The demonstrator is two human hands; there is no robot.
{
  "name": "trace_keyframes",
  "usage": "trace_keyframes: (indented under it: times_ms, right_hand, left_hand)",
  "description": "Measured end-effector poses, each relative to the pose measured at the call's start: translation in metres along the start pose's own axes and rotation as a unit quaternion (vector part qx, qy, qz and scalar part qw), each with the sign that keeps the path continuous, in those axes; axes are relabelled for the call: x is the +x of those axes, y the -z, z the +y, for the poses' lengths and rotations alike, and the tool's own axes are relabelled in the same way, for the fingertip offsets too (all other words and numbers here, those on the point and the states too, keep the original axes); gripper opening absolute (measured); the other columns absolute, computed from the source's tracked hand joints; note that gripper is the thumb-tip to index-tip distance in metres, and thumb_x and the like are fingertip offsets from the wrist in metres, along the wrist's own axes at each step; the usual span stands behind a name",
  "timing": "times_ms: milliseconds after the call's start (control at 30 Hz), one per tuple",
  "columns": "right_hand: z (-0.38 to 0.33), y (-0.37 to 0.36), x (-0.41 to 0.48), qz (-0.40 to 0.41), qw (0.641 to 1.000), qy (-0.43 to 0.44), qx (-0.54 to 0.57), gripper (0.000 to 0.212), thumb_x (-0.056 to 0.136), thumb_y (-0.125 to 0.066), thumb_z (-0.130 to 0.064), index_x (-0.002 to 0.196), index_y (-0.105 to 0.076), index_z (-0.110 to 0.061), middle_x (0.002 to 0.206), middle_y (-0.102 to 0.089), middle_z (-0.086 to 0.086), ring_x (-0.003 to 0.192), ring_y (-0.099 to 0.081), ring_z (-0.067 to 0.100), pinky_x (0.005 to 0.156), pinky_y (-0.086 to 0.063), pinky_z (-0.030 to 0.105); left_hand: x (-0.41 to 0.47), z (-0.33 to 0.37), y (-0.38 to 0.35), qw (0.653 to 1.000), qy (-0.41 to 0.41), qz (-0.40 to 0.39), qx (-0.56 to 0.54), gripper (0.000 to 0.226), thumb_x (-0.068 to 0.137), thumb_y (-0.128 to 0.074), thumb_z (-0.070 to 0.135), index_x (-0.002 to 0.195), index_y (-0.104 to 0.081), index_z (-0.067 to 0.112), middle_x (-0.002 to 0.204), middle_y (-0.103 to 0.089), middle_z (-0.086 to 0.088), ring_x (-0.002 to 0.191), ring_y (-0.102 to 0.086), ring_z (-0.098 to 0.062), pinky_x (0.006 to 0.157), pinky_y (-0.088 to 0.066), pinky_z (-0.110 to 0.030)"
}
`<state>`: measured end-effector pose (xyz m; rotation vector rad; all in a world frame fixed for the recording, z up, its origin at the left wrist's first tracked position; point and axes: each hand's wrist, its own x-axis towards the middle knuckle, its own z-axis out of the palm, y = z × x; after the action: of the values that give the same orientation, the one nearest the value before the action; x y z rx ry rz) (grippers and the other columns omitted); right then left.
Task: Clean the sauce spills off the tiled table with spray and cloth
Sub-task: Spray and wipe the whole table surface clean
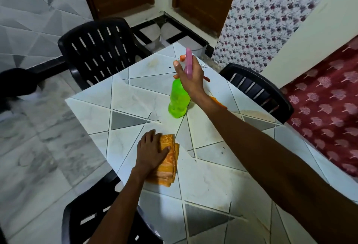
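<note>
A green spray bottle (pixel 179 100) with a pink trigger head stands on the tiled table (pixel 213 174), towards its far side. My right hand (pixel 190 78) is wrapped around the bottle's neck and head. A folded orange cloth (pixel 169 163) lies flat near the table's left edge, and my left hand (pixel 152 151) rests palm-down on it with fingers spread. Orange sauce smears (pixel 218 102) show on the tiles just right of the bottle, partly hidden by my right wrist. A brownish stain (pixel 255 112) lies near the right edge.
Black plastic chairs stand at the far left (pixel 100 52), the right side (pixel 257 88) and the near edge (pixel 93 222) of the table. A dark red patterned fabric (pixel 329 119) borders the right side. Small dark specks dot the tiles.
</note>
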<state>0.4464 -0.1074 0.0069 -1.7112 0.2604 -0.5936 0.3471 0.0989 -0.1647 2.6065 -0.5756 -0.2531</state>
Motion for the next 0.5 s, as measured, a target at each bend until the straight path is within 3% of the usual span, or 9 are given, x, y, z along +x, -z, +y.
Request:
trace_keyframes:
  times_ms: [67, 167, 233, 367, 433, 500]
  right_hand:
    - [0.000, -0.003, 0.003, -0.004, 1.000, -0.004, -0.018, 0.038, 0.089, -0.074, -0.034, 0.120, -0.054, -0.025, 0.117, -0.062, -0.005, 0.077, -0.069, 0.020, 0.075, -0.061, 0.047]
    - [0.007, 0.002, 0.002, -0.026, 0.998, -0.023, -0.048, 0.064, 0.078, -0.082, -0.041, 0.133, -0.052, -0.025, 0.133, -0.062, 0.000, 0.091, -0.068, 0.011, 0.092, -0.056, 0.047]
    - [0.010, 0.011, 0.001, -0.049, 0.995, -0.034, -0.075, 0.089, 0.069, -0.087, -0.045, 0.145, -0.045, -0.022, 0.138, -0.059, 0.004, 0.108, -0.066, 0.015, 0.099, -0.054, 0.046]
    - [0.012, 0.034, -0.016, -0.071, 0.980, -0.057, -0.177, 0.125, 0.058, -0.091, -0.054, 0.157, -0.022, -0.023, 0.159, -0.034, 0.002, 0.143, -0.038, 0.023, 0.115, -0.039, 0.042]
    - [0.019, 0.049, -0.044, -0.037, 0.982, -0.052, -0.179, 0.126, 0.057, -0.094, -0.047, 0.157, -0.022, -0.019, 0.158, -0.032, 0.007, 0.142, -0.037, 0.025, 0.114, -0.037, 0.039]
    - [0.035, 0.059, -0.084, 0.013, 0.982, -0.060, -0.178, 0.110, 0.058, -0.096, -0.033, 0.149, -0.037, -0.012, 0.144, -0.046, 0.011, 0.127, -0.049, 0.024, 0.104, -0.045, 0.034]
  left_hand:
    - [0.001, 0.001, 0.003, 1.000, 0.004, -0.008, -0.005, 0.082, 0.076, -0.039, 0.074, 0.135, -0.054, 0.020, 0.147, -0.045, -0.010, 0.134, -0.040, -0.032, 0.105, -0.038, -0.048]
    - [0.001, 0.004, 0.005, 1.000, 0.014, -0.022, -0.015, 0.086, 0.074, -0.037, 0.075, 0.137, -0.052, 0.019, 0.148, -0.042, -0.011, 0.135, -0.037, -0.032, 0.107, -0.035, -0.048]
    - [0.001, 0.003, 0.006, 0.999, 0.024, -0.021, -0.030, 0.086, 0.074, -0.039, 0.073, 0.138, -0.052, 0.015, 0.148, -0.042, -0.014, 0.135, -0.038, -0.034, 0.108, -0.035, -0.047]
    - [-0.007, 0.005, 0.009, 0.991, 0.104, 0.049, -0.062, 0.062, 0.085, -0.056, 0.049, 0.127, -0.052, 0.003, 0.130, -0.048, -0.021, 0.117, -0.048, -0.041, 0.096, -0.041, -0.047]
    - [-0.014, 0.009, 0.015, 0.983, 0.170, 0.058, -0.037, 0.052, 0.089, -0.063, 0.039, 0.123, -0.054, 0.000, 0.121, -0.050, -0.022, 0.109, -0.050, -0.042, 0.087, -0.044, -0.049]
    - [-0.019, 0.013, 0.020, 0.976, 0.217, 0.028, -0.009, 0.054, 0.091, -0.062, 0.042, 0.121, -0.054, -0.002, 0.120, -0.051, -0.022, 0.110, -0.050, -0.041, 0.086, -0.045, -0.049]
